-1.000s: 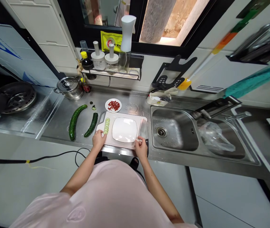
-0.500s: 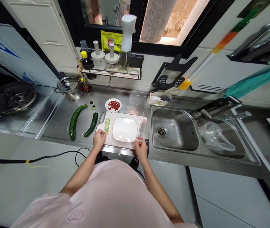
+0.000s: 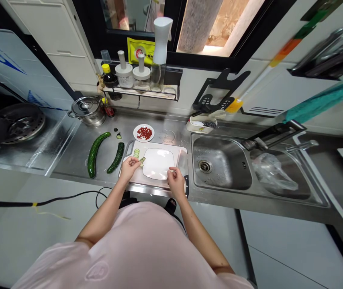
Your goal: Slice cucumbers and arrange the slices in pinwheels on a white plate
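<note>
**Two pinches, little margin**

Left hand (image 3: 128, 167): thumb and forefinger closed on a thin cucumber slice (image 3: 142, 161), its far end reaching over the rim of a white square plate (image 3: 158, 163). The grip is at the very edge of the slice, so a damp skin could let it slip and drop onto the plate or the board.

Right hand (image 3: 176, 180): fingers curled in toward the thumb in a tight pinch, just off the plate's right rim. Whether they hold anything is too small to tell.

Cutting board (image 3: 179, 150) as landmark: the plate sits at its centre, and a short stack of cucumber slices (image 3: 136, 153) lies on it, left of the plate and above the left hand. A loose stack could topple if that wrist brushes it.

A cleaver (image 3: 182, 163) lies on the board's right end, right beside the right hand. This is the main hazard: a careless sideways move could put the knuckles against the bare blade. Its handle (image 3: 186, 186) juts past the board's near edge, where a passing forearm could knock it.

Beyond the board's left end lie a whole cucumber (image 3: 94, 151) and a cut one (image 3: 116, 157). Behind the board is a small plate of red flakes (image 3: 144, 133).
</note>
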A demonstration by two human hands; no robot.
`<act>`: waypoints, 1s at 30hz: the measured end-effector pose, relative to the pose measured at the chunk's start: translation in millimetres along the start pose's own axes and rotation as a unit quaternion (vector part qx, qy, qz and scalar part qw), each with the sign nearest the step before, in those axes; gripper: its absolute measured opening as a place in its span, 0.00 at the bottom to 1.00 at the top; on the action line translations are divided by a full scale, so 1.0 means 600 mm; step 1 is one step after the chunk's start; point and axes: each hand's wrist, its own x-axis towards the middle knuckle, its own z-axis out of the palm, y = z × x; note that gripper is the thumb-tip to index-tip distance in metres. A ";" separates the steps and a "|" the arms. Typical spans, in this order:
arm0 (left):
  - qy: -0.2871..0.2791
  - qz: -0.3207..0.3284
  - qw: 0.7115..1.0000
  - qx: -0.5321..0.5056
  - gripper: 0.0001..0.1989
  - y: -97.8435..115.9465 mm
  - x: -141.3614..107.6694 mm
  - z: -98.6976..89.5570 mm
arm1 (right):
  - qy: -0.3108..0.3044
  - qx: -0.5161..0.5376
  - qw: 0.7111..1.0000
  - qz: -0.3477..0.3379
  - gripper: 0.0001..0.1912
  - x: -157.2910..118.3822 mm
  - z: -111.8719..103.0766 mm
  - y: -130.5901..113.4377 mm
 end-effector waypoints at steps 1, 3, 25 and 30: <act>-0.007 0.001 1.000 -0.006 0.15 0.012 -0.002 0.003 | 0.000 -0.005 1.000 -0.013 0.15 0.003 0.001 -0.012; -0.025 0.007 0.999 -0.021 0.15 0.030 -0.007 0.009 | -0.007 -0.015 0.999 -0.039 0.15 0.011 0.004 -0.036; 0.041 -0.063 0.997 -0.002 0.14 -0.079 -0.007 -0.031 | -0.302 -0.282 0.888 -0.200 0.07 0.115 0.196 -0.059; 0.063 -0.047 0.997 0.015 0.11 -0.106 -0.009 -0.043 | -0.299 -0.368 0.847 -0.242 0.09 0.124 0.223 -0.064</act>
